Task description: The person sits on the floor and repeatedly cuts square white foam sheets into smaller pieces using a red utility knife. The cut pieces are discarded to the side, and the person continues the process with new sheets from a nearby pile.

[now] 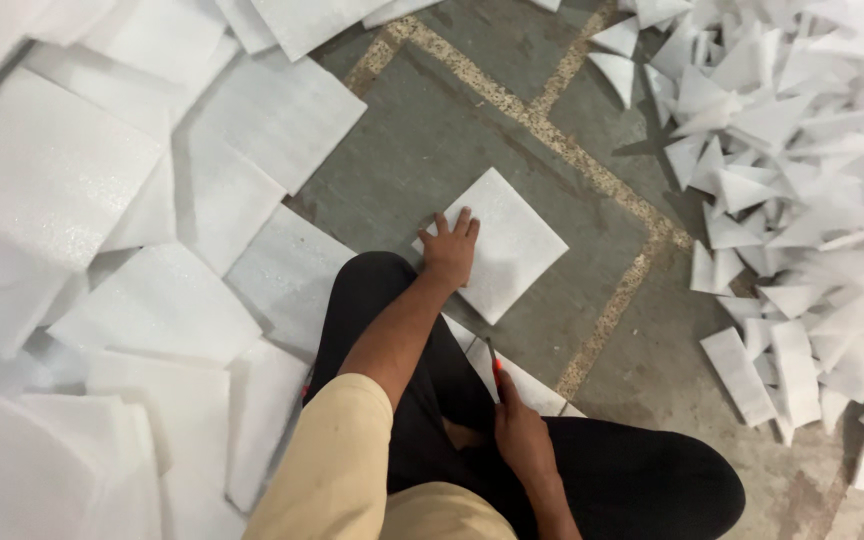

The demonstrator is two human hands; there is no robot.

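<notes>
Left fingers (455, 226): spread and pressed flat on the near corner of the square white foam sheet (500, 243); nothing is gripped, the sheet is only pinned down.
Left hand (448, 250): reached forward past the bent knee in black trousers (372, 290).
Right fingers (508, 392): closed around a thin blade with an orange handle (493, 360), held near the lap, apart from the sheet.
Right hand (522, 435): rested low, above the black trouser leg.
Foam sheet: laid flat on the grey floor (422, 150), turned diamond-wise, just ahead of the knee.
Judgement on holding: the sheet is best kept flat under an even palm, with the fingers kept clear of any line the blade would follow.
Judgement on risk: light foam can slide on concrete, so a firm downward press is advised.
Left surroundings: a pile of large white foam sheets (102, 200).
Right surroundings: a heap of cut foam triangles (802, 150) and strips.
</notes>
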